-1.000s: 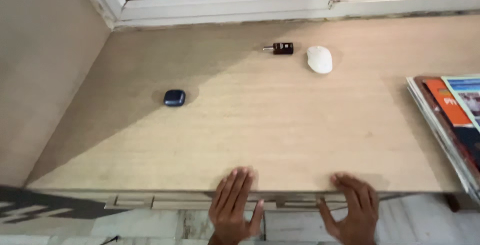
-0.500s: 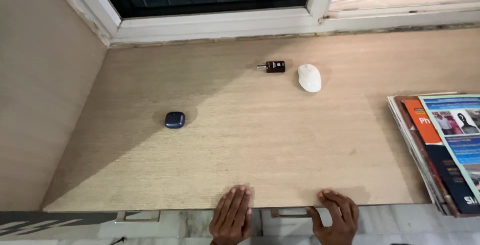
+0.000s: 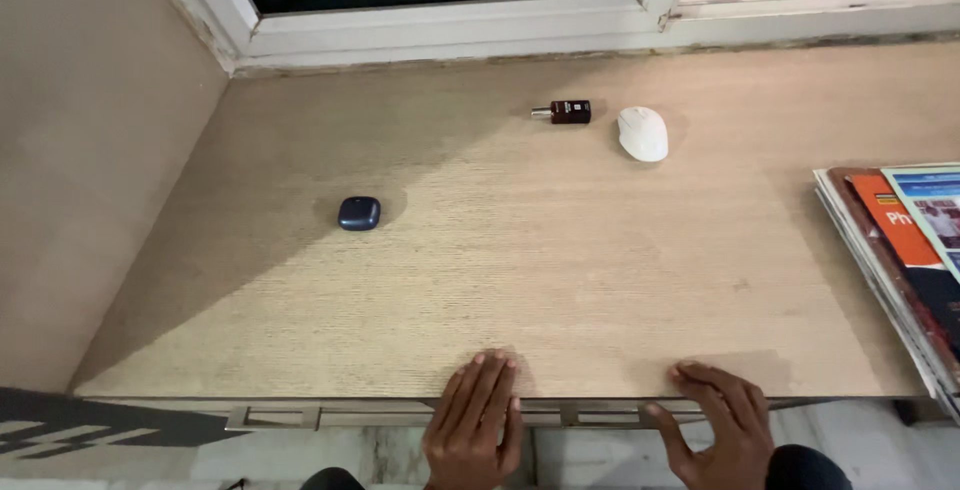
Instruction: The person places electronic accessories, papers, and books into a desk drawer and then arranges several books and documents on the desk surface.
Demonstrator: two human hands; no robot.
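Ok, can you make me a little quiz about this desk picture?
1. True or false: the left hand rests flat at the desk front edge.
2. What lies right beside the white mouse? A) dark blue case B) small brown bottle C) stack of magazines
3. What does the right hand hold?

Key: 1 true. 2 B. 3 nothing; its fingers lie on the desk edge.

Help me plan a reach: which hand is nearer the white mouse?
Right hand, almost straight below the white mouse; left hand lies farther left, both at the desk's near edge.
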